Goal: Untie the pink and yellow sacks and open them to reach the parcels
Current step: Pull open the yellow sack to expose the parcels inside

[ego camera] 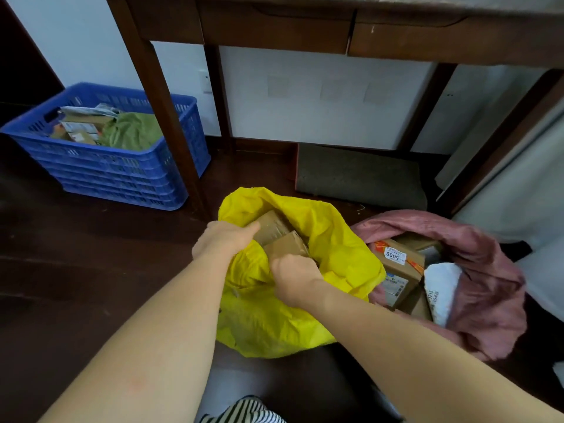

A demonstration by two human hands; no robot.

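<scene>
Two hands work at the mouth of the yellow sack, and we begin with them. Our left hand has its fingers curled over the near-left rim of the sack, gripping the yellow cloth and, we judge, drawing it down and outward so the opening stays wide. Our right hand is bunched on the near edge just below a brown parcel; its fingertips are hidden, so we take it as pinching the cloth beside the box, though whether it also touches the cardboard we cannot tell.

A second brown parcel lies behind the first, both tilted, their long edges running from near-left up toward far-right. The yellow sack sits upright on the dark floor, its mouth facing up and slightly toward us, so its long axis runs roughly vertical.

Touching its right side, the pink sack slumps with its mouth already spread toward us, showing a labelled cardboard box and a white mailer. Both sacks look untied; what remains, in our judgement, is widening the yellow one.

Farther out, a blue crate stands beside a wooden table leg.
</scene>
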